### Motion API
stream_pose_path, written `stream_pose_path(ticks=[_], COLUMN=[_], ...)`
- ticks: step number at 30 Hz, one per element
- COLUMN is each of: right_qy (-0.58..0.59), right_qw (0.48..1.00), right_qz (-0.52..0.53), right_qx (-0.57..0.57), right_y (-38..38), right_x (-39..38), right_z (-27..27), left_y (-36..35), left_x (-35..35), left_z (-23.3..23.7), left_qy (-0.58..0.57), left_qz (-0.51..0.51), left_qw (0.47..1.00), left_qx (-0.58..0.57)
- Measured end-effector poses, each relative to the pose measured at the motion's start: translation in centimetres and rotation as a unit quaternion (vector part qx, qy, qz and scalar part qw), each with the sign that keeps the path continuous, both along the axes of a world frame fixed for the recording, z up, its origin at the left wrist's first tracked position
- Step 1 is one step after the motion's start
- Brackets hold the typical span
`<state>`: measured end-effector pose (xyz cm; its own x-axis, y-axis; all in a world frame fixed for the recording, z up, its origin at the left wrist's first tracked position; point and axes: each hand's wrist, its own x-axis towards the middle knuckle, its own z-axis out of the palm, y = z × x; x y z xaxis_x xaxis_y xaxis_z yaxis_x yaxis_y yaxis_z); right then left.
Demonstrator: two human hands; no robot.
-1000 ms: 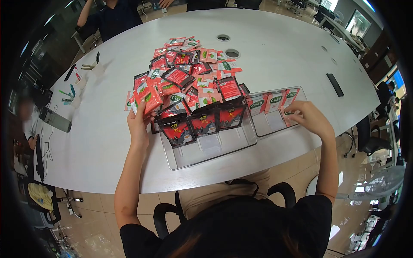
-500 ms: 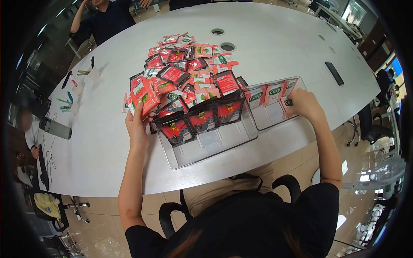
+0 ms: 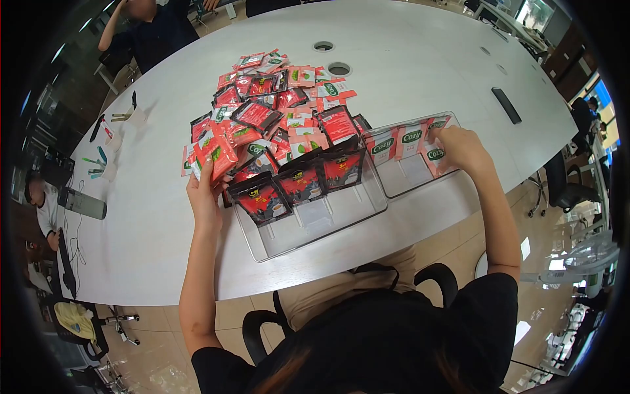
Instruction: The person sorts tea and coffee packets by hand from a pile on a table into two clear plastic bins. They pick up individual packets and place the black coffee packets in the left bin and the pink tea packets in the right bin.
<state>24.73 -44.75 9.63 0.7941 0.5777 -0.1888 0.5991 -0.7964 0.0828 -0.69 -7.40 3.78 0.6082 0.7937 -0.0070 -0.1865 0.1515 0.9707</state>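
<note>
My left hand [image 3: 205,197] is closed on several pink Cozy tea sachets [image 3: 216,154], held at the left side of a mixed pile. At the right clear tray [image 3: 410,192], my right hand [image 3: 459,146] has its fingers bent at the top of a Cozy tea sachet [image 3: 436,157]; its fingertips are partly hidden. Two more Cozy sachets [image 3: 411,136] stand along that tray's back wall. In the left clear tray [image 3: 308,247], black-and-red coffee sachets [image 3: 300,184] lean in a row against the back.
Behind the trays lies the pile of coffee and tea sachets [image 3: 262,115]. A black remote-like object [image 3: 506,105] is on the right of the white table [image 3: 420,59]. Pen cups [image 3: 108,169] and a bottle [image 3: 82,203] are at the left. Other people sit around the table.
My right hand has shifted up toward the sachet's top edge, exposing more of its Cozy label. My left hand keeps its sachets. The whole view has shifted slightly.
</note>
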Motion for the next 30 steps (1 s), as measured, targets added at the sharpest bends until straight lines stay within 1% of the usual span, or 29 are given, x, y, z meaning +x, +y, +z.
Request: stream_pose_path(ticks=[3, 6, 9, 12, 15, 18, 21, 24, 26, 29, 30], right_qy=[-0.005, -0.003, 0.033, -0.085, -0.143, -0.178, -0.181, -0.155, -0.15, -0.13, -0.121], right_qw=[1.0, 0.999, 0.999, 0.992, 0.979, 0.969, 0.968, 0.964, 0.965, 0.967, 0.967], right_qz=[0.001, -0.003, -0.02, 0.055, 0.036, 0.039, -0.008, -0.023, -0.02, -0.024, -0.025], right_qx=[-0.031, -0.033, -0.014, 0.078, 0.14, 0.168, 0.174, 0.213, 0.212, 0.219, 0.223], right_y=[0.4, 0.7, 0.8, -0.8, -0.7, -0.5, -0.2, -0.1, -0.2, -0.4, -0.4], right_x=[-0.1, -0.5, -0.6, 0.2, -0.1, -0.3, -0.4, -0.6, -0.7, -1.2, -1.3], right_z=[-0.1, 0.3, 1.3, 0.2, 0.5, 0.2, 0.1, -0.1, -0.2, -0.1, 0.0], left_y=[0.0, 0.0, -0.1, 0.0, 0.2, 0.3, 0.5, 0.6, 0.6, 0.6, 0.5], left_x=[0.0, 0.0, 0.0, 0.0, -0.1, -0.1, -0.1, -0.2, -0.2, -0.4, -0.6], left_z=[0.0, 0.2, 0.2, 0.1, -0.2, -0.2, -0.5, -0.6, -0.6, -0.4, -0.1], left_qy=[-0.001, 0.001, 0.002, 0.002, -0.001, 0.0, 0.004, 0.008, 0.012, 0.014, 0.005], left_qz=[0.0, 0.002, 0.0, -0.002, -0.007, -0.009, -0.01, -0.012, -0.009, 0.01, 0.025], left_qw=[1.0, 1.0, 1.0, 1.0, 1.0, 1.0, 1.0, 1.0, 1.0, 0.998, 0.994], left_qx=[0.0, -0.002, -0.002, 0.0, 0.0, 0.001, 0.001, 0.002, 0.009, 0.059, 0.103])
